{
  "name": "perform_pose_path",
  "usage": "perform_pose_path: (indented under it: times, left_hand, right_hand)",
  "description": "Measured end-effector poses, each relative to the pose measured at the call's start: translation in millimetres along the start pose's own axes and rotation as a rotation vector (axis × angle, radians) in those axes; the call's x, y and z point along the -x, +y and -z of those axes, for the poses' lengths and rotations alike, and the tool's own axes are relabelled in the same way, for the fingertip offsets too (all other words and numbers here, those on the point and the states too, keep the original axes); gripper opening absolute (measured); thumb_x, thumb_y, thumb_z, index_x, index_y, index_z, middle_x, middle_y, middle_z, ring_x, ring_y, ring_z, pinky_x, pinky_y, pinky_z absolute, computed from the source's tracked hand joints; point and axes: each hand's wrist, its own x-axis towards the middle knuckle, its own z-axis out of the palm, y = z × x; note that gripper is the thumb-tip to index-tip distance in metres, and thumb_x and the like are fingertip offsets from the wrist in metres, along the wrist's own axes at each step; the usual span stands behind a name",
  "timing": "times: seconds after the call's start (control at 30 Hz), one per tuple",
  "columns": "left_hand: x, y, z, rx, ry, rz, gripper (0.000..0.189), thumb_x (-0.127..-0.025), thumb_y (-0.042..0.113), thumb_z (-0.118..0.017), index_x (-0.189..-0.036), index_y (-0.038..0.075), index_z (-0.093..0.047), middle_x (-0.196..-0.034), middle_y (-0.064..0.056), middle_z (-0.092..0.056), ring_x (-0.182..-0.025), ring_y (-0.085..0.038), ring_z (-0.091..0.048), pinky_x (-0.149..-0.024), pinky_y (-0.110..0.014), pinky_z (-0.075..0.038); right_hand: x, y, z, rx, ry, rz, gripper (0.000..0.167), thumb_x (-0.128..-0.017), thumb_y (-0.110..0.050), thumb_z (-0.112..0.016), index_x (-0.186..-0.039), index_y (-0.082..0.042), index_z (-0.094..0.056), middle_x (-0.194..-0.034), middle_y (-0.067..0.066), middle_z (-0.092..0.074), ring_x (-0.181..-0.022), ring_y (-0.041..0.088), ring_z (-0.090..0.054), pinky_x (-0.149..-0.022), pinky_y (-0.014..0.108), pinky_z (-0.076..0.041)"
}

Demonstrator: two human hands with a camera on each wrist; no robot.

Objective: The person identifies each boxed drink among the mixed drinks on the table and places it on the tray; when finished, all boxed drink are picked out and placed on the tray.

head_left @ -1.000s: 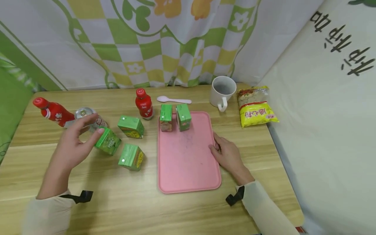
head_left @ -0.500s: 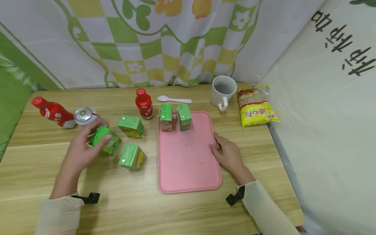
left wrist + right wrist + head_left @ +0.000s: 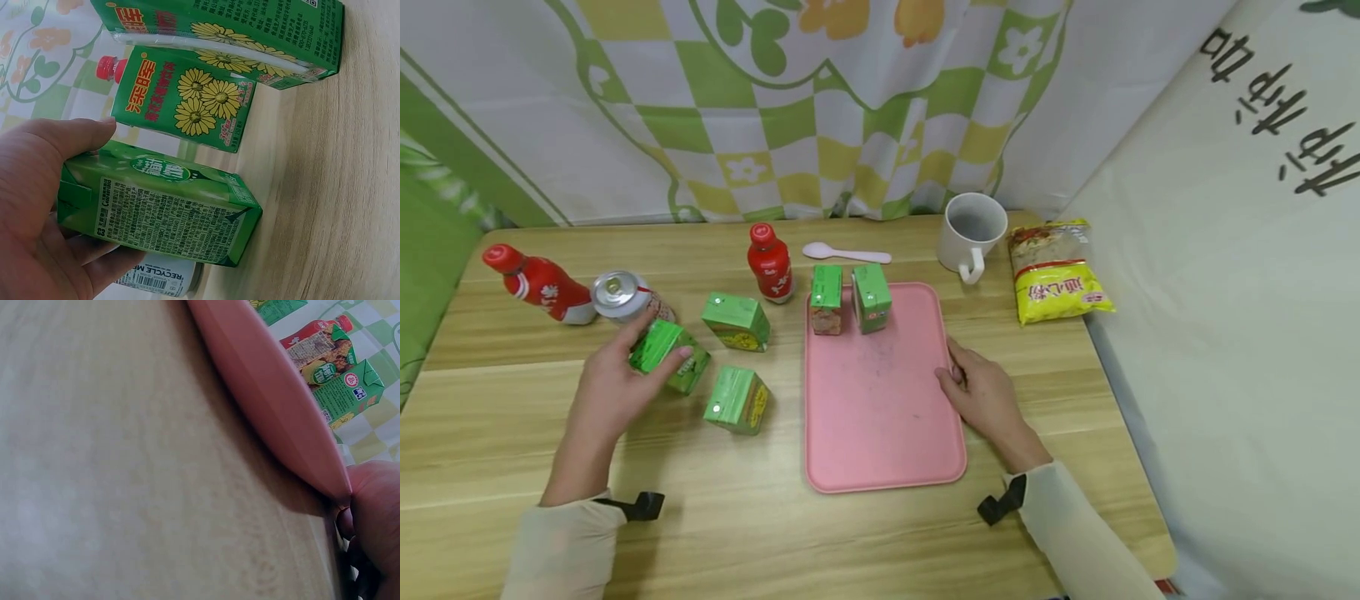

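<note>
Thumb and fingers of my left hand [image 3: 619, 385] grip a green juice carton [image 3: 169, 203] from both sides, its top facing up at the left of the table. Two green drink cartons with yellow flowers stand to its right, a rear carton [image 3: 736, 322] and a front carton [image 3: 736, 402]. My right hand [image 3: 988, 400] holds the right edge of a pink tray [image 3: 880, 417], thumb on the rim and the other fingers mostly hidden below it. At the tray's far end stand two more green cartons, a left one [image 3: 827, 302] and a right one [image 3: 872, 300].
Behind the left hand are a silver can [image 3: 619, 293] and a red bottle [image 3: 542, 287]. Another red bottle [image 3: 771, 265] stands near the back, with a pink spoon [image 3: 850, 253], a white mug [image 3: 967, 242] and a yellow food packet [image 3: 1058, 279] further right. A patterned curtain [image 3: 790, 125] hangs behind.
My left hand has moved right and down onto the green juice carton and closed round it. The right hand keeps its hold on the tray, which stays in place.
</note>
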Motion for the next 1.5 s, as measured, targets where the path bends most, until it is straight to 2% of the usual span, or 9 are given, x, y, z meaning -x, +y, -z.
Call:
perform_pose_path:
  times: [0.17,0.33,0.5,0.73,0.87,0.97,1.17,1.4,1.5]
  left_hand:
    - [0.6,0.7,-2.9,-0.01,-0.011,0.045,0.078,-0.095,0.043,-0.072,-0.154,0.004,-0.04,-0.139,-0.035,-0.05,-0.112,-0.047,-0.053,-0.086,-0.064,-0.046]
    - [1.8,1.3,-6.0,-0.031,0.026,0.067,0.075,-0.094,0.046,-0.071,-0.146,-0.003,-0.049,-0.124,-0.03,-0.06,-0.099,-0.039,-0.058,-0.075,-0.05,-0.049]
    - [3.1,1.5,-5.5,-0.069,0.056,0.043,0.067,-0.095,0.042,-0.07,-0.14,-0.006,-0.054,-0.12,-0.03,-0.062,-0.092,-0.037,-0.058,-0.068,-0.044,-0.047]
    - [5.1,4.9,3.4,-0.116,0.009,0.014,0.065,-0.097,0.04,-0.068,-0.138,-0.008,-0.053,-0.113,-0.031,-0.062,-0.085,-0.036,-0.058,-0.061,-0.039,-0.048]
    - [6.3,11.1,10.2,-0.127,0.028,-0.006,0.064,-0.096,0.039,-0.07,-0.137,-0.007,-0.055,-0.11,-0.03,-0.063,-0.082,-0.036,-0.059,-0.06,-0.038,-0.047]
    - [8.1,17.6,15.3,-0.126,0.074,-0.032,0.061,-0.094,0.037,-0.073,-0.136,-0.005,-0.058,-0.109,-0.028,-0.065,-0.081,-0.034,-0.059,-0.06,-0.035,-0.046]
    - [12.8,33.3,22.8,-0.107,0.138,-0.108,0.056,-0.09,0.029,-0.079,-0.135,0.0,-0.062,-0.104,-0.024,-0.067,-0.078,-0.031,-0.058,-0.058,-0.017,-0.04]
    - [15.1,62.1,34.3,-0.114,0.186,-0.255,0.055,-0.083,0.02,-0.084,-0.129,-0.003,-0.065,-0.1,-0.027,-0.067,-0.074,-0.036,-0.062,-0.058,-0.004,-0.036]
    - [14.6,74.7,40.6,-0.122,0.196,-0.335,0.053,-0.08,0.016,-0.085,-0.126,-0.004,-0.066,-0.098,-0.025,-0.068,-0.075,-0.034,-0.062,-0.061,-0.004,-0.035]
  right_hand:
    - [1.3,0,0,-0.005,-0.001,-0.001,0.056,-0.098,-0.031,-0.066,-0.148,-0.007,-0.053,-0.074,-0.004,-0.049,-0.063,0.014,-0.045,-0.055,0.032,-0.037]
    - [0.8,0,0,0.002,0.005,-0.001,0.056,-0.098,-0.031,-0.066,-0.147,-0.007,-0.054,-0.074,-0.005,-0.049,-0.063,0.014,-0.045,-0.054,0.032,-0.036]
    - [0.0,0,0,-0.001,0.002,-0.003,0.055,-0.098,-0.031,-0.066,-0.147,-0.007,-0.054,-0.074,-0.004,-0.049,-0.062,0.014,-0.045,-0.054,0.033,-0.036]
    - [0.1,1,-2,-0.005,-0.01,-0.011,0.056,-0.099,-0.031,-0.066,-0.147,-0.007,-0.054,-0.075,-0.004,-0.05,-0.063,0.014,-0.046,-0.055,0.033,-0.037]
    - [0.3,2,-2,-0.003,-0.002,-0.012,0.055,-0.098,-0.031,-0.066,-0.147,-0.007,-0.054,-0.075,-0.004,-0.05,-0.063,0.014,-0.046,-0.055,0.033,-0.038]
    - [0.4,2,-2,0.0,0.006,-0.011,0.055,-0.098,-0.031,-0.066,-0.147,-0.007,-0.054,-0.075,-0.005,-0.05,-0.063,0.014,-0.046,-0.055,0.033,-0.038]
    - [-0.2,2,-1,0.003,0.009,0.002,0.055,-0.098,-0.031,-0.066,-0.146,-0.006,-0.055,-0.075,-0.005,-0.05,-0.063,0.014,-0.046,-0.056,0.033,-0.038]
    - [0.7,2,-2,0.004,0.012,0.001,0.056,-0.098,-0.031,-0.066,-0.148,-0.008,-0.053,-0.076,-0.005,-0.05,-0.064,0.015,-0.046,-0.056,0.033,-0.038]
    - [0.6,3,-2,0.0,0.009,-0.001,0.056,-0.099,-0.031,-0.065,-0.148,-0.008,-0.053,-0.075,-0.005,-0.05,-0.063,0.015,-0.046,-0.056,0.033,-0.037]
